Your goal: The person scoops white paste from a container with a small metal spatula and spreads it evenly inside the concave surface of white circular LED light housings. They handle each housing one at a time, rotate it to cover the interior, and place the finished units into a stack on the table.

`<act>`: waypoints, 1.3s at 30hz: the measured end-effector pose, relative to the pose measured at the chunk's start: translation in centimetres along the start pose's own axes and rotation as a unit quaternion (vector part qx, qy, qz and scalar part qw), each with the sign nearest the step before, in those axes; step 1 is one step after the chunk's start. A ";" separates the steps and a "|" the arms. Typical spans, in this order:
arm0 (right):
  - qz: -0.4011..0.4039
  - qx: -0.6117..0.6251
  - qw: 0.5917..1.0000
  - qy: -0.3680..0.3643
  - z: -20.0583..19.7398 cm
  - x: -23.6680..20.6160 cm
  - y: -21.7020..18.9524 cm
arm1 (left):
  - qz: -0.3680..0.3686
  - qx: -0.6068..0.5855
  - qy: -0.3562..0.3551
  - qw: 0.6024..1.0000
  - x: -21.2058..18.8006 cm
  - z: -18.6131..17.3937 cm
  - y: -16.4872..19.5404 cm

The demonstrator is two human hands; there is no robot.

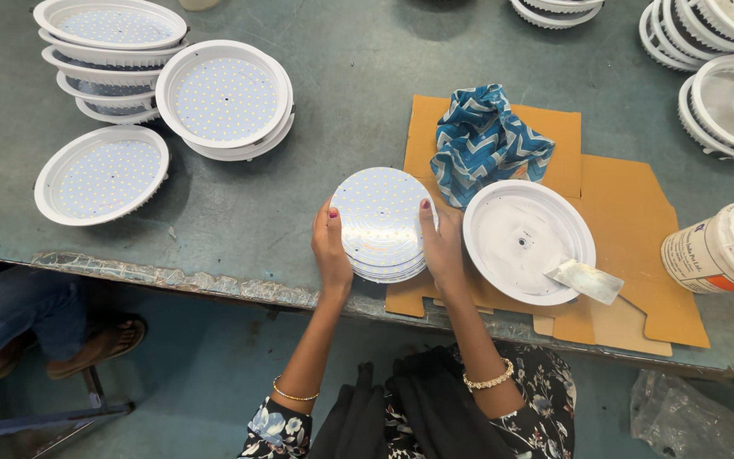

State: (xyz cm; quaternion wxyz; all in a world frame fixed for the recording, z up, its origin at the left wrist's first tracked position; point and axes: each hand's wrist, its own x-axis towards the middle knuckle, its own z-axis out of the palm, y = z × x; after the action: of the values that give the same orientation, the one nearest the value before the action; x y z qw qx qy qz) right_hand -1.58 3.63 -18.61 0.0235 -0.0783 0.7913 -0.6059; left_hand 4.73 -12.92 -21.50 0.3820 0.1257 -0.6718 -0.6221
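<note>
A small stack of round white LED boards (381, 223) dotted with tiny yellow chips sits near the table's front edge. My left hand (331, 253) grips its left rim and my right hand (440, 246) grips its right rim, thumbs on the top board. Just to the right lies a white round lamp housing (493, 204), smeared inside with white paste, on brown cardboard (639, 229). A metal scraper (586, 280) rests on the housing's lower right rim.
A crumpled blue patterned cloth (486, 140) lies behind the housing. Housings fitted with LED boards (224, 98) stack at the back left, with one (102, 174) alone. Empty housings (728, 102) pile at the back right. A white tub (724, 246) stands at right. Another person's sandalled feet (87, 344) are lower left.
</note>
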 end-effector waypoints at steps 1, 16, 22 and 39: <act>-0.024 -0.020 0.999 0.009 0.0 -0.1 -0.1 | -0.021 -0.056 -0.001 0.998 0.0 0.0 -0.1; 0.089 0.255 0.932 -0.243 0.9 0.2 1.0 | -0.255 -0.299 0.096 0.914 -1.4 -9.4 3.7; -0.053 0.213 0.963 -0.155 0.2 3.1 0.3 | -0.248 -0.321 0.117 0.907 -2.4 -10.6 3.9; -0.153 -0.032 0.987 0.033 -4.0 -5.1 1.8 | -0.168 -0.205 0.066 0.962 -0.8 -0.3 -2.0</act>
State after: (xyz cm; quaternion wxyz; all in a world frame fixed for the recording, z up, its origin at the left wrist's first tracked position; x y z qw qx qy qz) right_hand 2.73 8.68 -19.57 -0.0978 -0.1786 0.7893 -0.5792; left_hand 4.83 -13.03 -23.64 0.3329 0.1970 -0.4723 -0.7920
